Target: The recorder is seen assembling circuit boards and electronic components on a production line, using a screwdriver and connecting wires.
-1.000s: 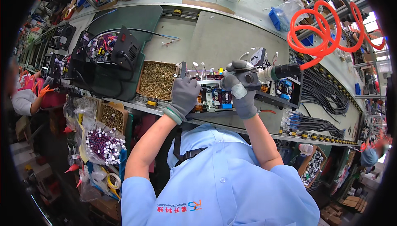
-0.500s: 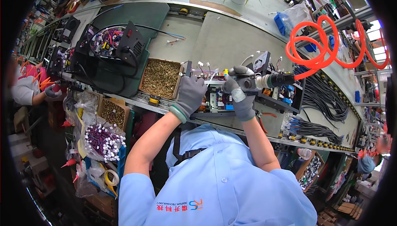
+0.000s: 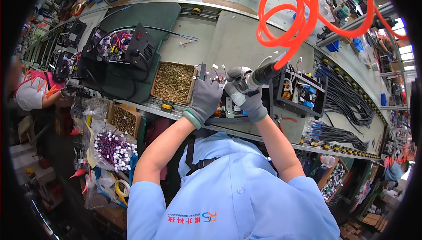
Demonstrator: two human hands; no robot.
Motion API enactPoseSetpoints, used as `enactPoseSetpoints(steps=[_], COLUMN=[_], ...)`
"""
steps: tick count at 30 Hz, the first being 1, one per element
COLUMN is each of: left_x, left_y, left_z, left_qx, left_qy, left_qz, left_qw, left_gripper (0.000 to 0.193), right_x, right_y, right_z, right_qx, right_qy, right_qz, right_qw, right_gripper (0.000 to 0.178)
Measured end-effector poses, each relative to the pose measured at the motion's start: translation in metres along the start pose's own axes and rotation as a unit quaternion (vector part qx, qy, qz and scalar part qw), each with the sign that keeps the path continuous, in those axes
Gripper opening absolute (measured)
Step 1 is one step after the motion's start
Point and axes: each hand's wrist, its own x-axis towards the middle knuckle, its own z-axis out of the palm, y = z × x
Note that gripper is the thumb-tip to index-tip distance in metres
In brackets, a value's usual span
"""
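Both my hands wear grey gloves and work over an open black metal case (image 3: 233, 119) with circuit boards inside. My right hand (image 3: 248, 97) is wrapped round an air screwdriver (image 3: 252, 81), whose tip is hidden. A coiled orange-red hose (image 3: 288, 55) rises from the tool's black end. At the left end of the case, my left hand (image 3: 205, 99) is closed, with its fingers curled against the edge; anything in them is hidden. Just left of that hand sits a cardboard box of small brass-coloured screws (image 3: 173, 81).
A second open case (image 3: 303, 92) stands to the right, beside black cable bundles (image 3: 347, 101). Red-handled pliers (image 3: 281, 125) lie near the front edge. On a green board at left rests a black unit with a fan grille (image 3: 141, 46). A co-worker's hand (image 3: 68, 91) shows far left.
My right hand and the screwdriver have shifted left, closer to my left hand, and the tool has tilted. The coiled hose has swung left with it. My left hand stays nearly in place.
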Motion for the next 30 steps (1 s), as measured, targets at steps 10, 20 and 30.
enactPoseSetpoints(steps=[10,20,30], left_x=[-0.024,-0.045,-0.005], left_y=[0.001,0.057,0.096], left_z=[-0.040,-0.089,-0.077], left_qx=[-0.167,-0.877,-0.799], left_qy=[0.050,-0.042,-0.206], left_qz=[-0.114,-0.425,-0.389], left_qw=[0.978,0.221,0.410], left_gripper=[0.012,0.028,0.030], right_x=[-0.015,-0.037,-0.078], right_y=[-0.032,-0.131,-0.138], right_z=[0.002,-0.001,-0.044], right_qx=[0.097,0.239,0.200], right_qy=[0.026,0.012,0.133], right_qz=[-0.024,-0.084,-0.090], right_qw=[0.995,0.967,0.967], right_gripper=[0.040,0.048,0.051])
